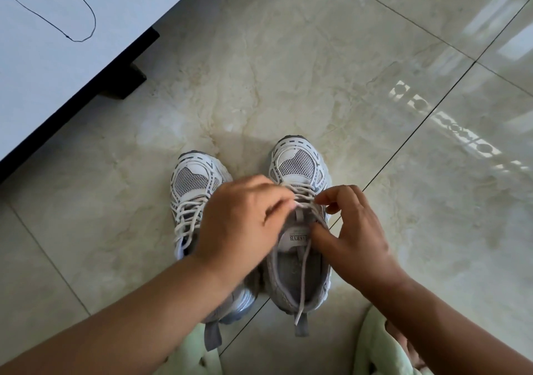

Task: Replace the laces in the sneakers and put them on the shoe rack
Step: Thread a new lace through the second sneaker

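Two white and grey mesh sneakers stand side by side on the tiled floor, toes pointing away from me. The left sneaker [193, 184] is fully laced with a pale lace; my forearm hides its heel. Over the right sneaker [298, 161] both hands work at the lacing. My left hand [242, 219] pinches the pale lace [302, 194] near the upper eyelets. My right hand [350, 230] pinches the same lace from the other side, its thumb against the tongue. One loose lace end [302, 282] trails over the insole to the heel.
A white cabinet [57, 57] with a black base and a pen scribble on it fills the upper left. Glossy marble tiles [375, 72] spread all around the shoes. Pale green fabric [372, 351] lies at the bottom edge near my arms.
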The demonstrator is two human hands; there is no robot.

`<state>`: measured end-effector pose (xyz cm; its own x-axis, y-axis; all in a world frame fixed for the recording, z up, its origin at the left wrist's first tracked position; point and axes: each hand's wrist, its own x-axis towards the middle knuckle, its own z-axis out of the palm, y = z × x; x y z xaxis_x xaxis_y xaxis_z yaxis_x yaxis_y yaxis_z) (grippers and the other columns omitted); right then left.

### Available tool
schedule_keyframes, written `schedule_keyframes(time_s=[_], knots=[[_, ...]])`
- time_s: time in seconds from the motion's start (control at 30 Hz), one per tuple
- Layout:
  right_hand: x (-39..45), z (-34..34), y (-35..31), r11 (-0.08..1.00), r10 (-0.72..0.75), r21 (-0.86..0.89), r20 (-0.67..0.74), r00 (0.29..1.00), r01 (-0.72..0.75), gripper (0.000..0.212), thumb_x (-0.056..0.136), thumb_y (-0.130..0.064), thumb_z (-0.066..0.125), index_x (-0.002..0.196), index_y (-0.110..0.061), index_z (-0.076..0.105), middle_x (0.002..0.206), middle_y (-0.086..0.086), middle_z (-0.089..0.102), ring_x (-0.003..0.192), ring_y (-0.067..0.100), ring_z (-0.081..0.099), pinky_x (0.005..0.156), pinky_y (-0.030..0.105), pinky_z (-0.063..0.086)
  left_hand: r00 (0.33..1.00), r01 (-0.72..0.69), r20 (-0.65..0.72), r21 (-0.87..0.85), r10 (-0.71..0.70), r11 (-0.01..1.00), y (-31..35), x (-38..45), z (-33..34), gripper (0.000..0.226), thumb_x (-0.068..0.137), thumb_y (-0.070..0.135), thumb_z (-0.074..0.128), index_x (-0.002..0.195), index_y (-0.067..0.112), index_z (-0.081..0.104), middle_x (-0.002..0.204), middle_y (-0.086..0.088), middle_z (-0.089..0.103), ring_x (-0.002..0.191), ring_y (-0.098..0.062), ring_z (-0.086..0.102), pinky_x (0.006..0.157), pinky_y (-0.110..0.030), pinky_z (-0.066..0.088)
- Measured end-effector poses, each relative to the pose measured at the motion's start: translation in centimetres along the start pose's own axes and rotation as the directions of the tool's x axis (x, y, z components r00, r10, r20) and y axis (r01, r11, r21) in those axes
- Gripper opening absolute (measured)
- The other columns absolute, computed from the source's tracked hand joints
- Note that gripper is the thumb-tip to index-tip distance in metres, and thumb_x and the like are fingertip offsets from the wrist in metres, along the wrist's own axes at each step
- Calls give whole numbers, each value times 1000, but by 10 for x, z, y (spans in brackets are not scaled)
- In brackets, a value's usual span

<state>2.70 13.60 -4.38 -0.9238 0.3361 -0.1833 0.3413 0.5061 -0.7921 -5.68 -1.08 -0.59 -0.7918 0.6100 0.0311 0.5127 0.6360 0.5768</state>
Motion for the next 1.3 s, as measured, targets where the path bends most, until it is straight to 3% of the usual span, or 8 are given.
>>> schedule_keyframes(time_s=[0.17,0.33,0.6,0.8,0.97,1.17,1.23,1.3], knots=[[2,2,-7,995,-85,47,12,996,85,33,76,-24,57,108,-24,58,103,-5,51,99,19,51,85,43,46,977,214,13,-163,-215,963,-25,3,-15,20,75,29,64,86,17,76,77,5,72,67,-4,64,65,-22,51],[23,5,-20,978,-204,-24,70,976,206,36,77,-50,51,105,-35,68,106,-16,48,106,10,37,90,31,29,982,178,-8,-263,-187,948,-21,5,-16,9,72,10,71,78,16,75,76,8,67,71,-3,62,66,-11,47],[50,8,-27,957,-223,-163,118,968,241,11,77,-30,57,75,-22,65,96,-16,52,107,10,34,82,24,16,968,242,148,-330,-204,912,-39,-3,-30,20,76,3,74,81,23,73,68,13,66,61,6,57,60,-4,39],[57,18,-46,907,-357,-131,263,896,400,29,71,-55,56,75,-30,69,95,-21,53,109,7,35,86,29,16,980,196,92,-395,-174,897,-37,-4,-37,17,76,2,73,85,16,74,70,18,65,63,9,57,64,-4,39],[64,11,-37,899,-186,-420,-117,975,121,15,76,-22,62,64,-13,59,86,-5,55,98,23,44,74,24,11,977,211,88,-387,-192,898,-55,-12,-49,23,77,6,73,83,28,72,70,13,69,61,-6,61,60,-12,46],[74,7,-29,847,114,-479,-261,959,-231,18,75,-21,55,64,-7,53,86,4,52,88,26,40,86,36,24,975,180,191,-352,-118,919,-63,-30,-54,13,74,19,70,84,23,75,77,10,70,70,-5,65,65,-16,51],[74,7,-31,851,99,-483,-235,967,-205,14,75,-24,58,79,-10,59,99,6,53,100,28,43,90,37,24,974,174,201,-349,-108,921,-64,-33,-55,15,74,22,68,86,23,75,79,8,71,72,-8,67,68,-26,54],[68,9,-38,885,-70,-465,-68,995,30,37,73,-26,60,109,-20,60,116,5,49,112,25,36,93,37,22,971,169,218,-351,-94,921,-64,-33,-56,17,77,27,65,91,25,75,81,8,71,75,-10,67,69,-31,53]])
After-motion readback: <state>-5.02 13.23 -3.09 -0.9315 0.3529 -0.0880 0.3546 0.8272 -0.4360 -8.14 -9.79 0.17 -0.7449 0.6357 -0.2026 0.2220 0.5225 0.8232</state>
